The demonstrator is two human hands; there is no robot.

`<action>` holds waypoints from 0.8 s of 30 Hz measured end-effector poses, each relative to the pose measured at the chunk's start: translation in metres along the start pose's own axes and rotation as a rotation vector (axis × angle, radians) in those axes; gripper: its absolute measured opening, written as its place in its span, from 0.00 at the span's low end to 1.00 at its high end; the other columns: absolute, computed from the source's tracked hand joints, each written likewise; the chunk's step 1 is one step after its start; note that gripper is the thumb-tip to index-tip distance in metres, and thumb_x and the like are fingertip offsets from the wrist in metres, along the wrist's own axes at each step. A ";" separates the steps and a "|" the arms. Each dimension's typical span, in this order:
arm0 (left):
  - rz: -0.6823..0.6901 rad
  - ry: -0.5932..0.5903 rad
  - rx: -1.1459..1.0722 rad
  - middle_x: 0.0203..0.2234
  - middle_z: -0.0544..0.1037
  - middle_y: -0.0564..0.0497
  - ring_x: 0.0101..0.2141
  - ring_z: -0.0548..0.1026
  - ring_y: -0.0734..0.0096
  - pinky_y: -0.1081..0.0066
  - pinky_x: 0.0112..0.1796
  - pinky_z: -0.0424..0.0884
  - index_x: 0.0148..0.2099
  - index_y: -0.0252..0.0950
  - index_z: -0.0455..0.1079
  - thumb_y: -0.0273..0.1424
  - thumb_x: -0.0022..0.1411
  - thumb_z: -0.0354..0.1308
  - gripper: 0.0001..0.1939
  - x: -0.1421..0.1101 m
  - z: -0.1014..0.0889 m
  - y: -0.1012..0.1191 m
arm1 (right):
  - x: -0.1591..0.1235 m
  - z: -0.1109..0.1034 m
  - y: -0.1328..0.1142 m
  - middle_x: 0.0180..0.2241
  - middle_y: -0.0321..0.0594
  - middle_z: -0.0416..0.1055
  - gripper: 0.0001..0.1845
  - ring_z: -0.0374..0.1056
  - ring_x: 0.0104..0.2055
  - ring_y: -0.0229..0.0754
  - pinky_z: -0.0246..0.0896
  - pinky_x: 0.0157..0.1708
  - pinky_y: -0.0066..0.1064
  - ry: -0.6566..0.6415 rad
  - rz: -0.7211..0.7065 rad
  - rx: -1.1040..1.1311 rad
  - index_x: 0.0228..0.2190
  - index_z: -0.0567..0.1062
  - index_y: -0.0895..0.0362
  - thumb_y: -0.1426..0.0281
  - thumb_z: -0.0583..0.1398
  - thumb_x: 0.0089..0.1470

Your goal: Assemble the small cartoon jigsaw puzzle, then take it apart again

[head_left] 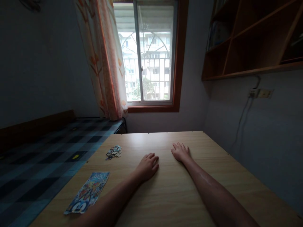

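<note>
My left hand (148, 166) rests palm down on the wooden table (170, 195), its fingers loosely bent and holding nothing I can see. Farther forward and to the right, my right hand (180, 152) lies on the same tabletop with its fingers spread. A small heap of jigsaw puzzle pieces (114, 152) sits to the left of my left hand, apart from it. Closer to me on the left lies a colourful printed puzzle packet (91, 190), mostly blue, with my left forearm by its lower right edge.
A bed with a checked blue-and-black cover (59, 164) runs along the table's left side. Ahead are a window (155, 72) and an orange-flowered curtain (106, 63). Wooden shelves (255, 53) hang at the upper right, above a wall socket (264, 93) with a cable.
</note>
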State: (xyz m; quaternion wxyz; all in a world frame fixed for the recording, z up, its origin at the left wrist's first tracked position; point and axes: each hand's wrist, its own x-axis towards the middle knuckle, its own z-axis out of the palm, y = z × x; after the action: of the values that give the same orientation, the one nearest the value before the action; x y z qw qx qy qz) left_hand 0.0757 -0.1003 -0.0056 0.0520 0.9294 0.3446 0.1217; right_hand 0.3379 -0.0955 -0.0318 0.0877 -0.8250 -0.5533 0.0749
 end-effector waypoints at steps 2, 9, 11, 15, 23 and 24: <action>-0.003 0.022 0.014 0.62 0.69 0.39 0.63 0.64 0.51 0.54 0.64 0.58 0.61 0.35 0.70 0.37 0.67 0.52 0.23 0.000 0.004 0.003 | 0.003 0.003 0.000 0.73 0.41 0.41 0.35 0.35 0.74 0.53 0.26 0.67 0.57 -0.001 0.002 0.004 0.69 0.53 0.46 0.51 0.41 0.65; 0.003 0.035 -0.027 0.61 0.70 0.40 0.62 0.65 0.52 0.55 0.64 0.59 0.60 0.35 0.71 0.35 0.66 0.53 0.22 -0.001 0.001 -0.001 | 0.016 0.003 0.000 0.73 0.41 0.42 0.35 0.36 0.74 0.53 0.27 0.67 0.58 0.007 0.018 -0.003 0.69 0.53 0.46 0.51 0.41 0.65; 0.013 0.042 -0.034 0.61 0.70 0.41 0.62 0.65 0.52 0.54 0.63 0.60 0.60 0.36 0.71 0.35 0.66 0.53 0.22 -0.002 0.001 -0.002 | 0.021 0.001 -0.002 0.73 0.41 0.42 0.35 0.36 0.74 0.53 0.28 0.67 0.58 0.013 0.029 -0.007 0.69 0.53 0.46 0.51 0.41 0.65; 0.055 0.042 -0.047 0.61 0.71 0.40 0.61 0.66 0.52 0.53 0.63 0.61 0.59 0.36 0.71 0.36 0.66 0.53 0.22 -0.004 0.001 -0.005 | 0.029 0.000 -0.002 0.73 0.43 0.42 0.35 0.37 0.74 0.55 0.28 0.67 0.60 0.015 0.043 -0.007 0.69 0.53 0.47 0.51 0.41 0.65; 0.071 0.024 -0.063 0.61 0.70 0.41 0.62 0.66 0.52 0.54 0.63 0.60 0.60 0.37 0.71 0.36 0.66 0.54 0.22 -0.007 -0.001 -0.006 | 0.029 0.000 0.006 0.73 0.41 0.44 0.34 0.37 0.74 0.52 0.29 0.68 0.58 -0.016 0.005 0.009 0.68 0.56 0.46 0.52 0.43 0.65; 0.070 0.024 -0.062 0.61 0.70 0.41 0.62 0.66 0.52 0.54 0.63 0.60 0.60 0.37 0.71 0.35 0.66 0.54 0.22 -0.007 -0.001 -0.005 | 0.029 0.000 0.007 0.73 0.41 0.43 0.34 0.37 0.74 0.52 0.29 0.68 0.58 -0.016 0.001 0.009 0.68 0.56 0.47 0.53 0.43 0.65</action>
State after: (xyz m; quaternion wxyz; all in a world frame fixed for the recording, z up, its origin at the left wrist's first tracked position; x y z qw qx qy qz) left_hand 0.0669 -0.1011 -0.0068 0.0721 0.9373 0.3085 0.1453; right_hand 0.3552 -0.0711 -0.0343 0.0867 -0.8243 -0.5532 0.0841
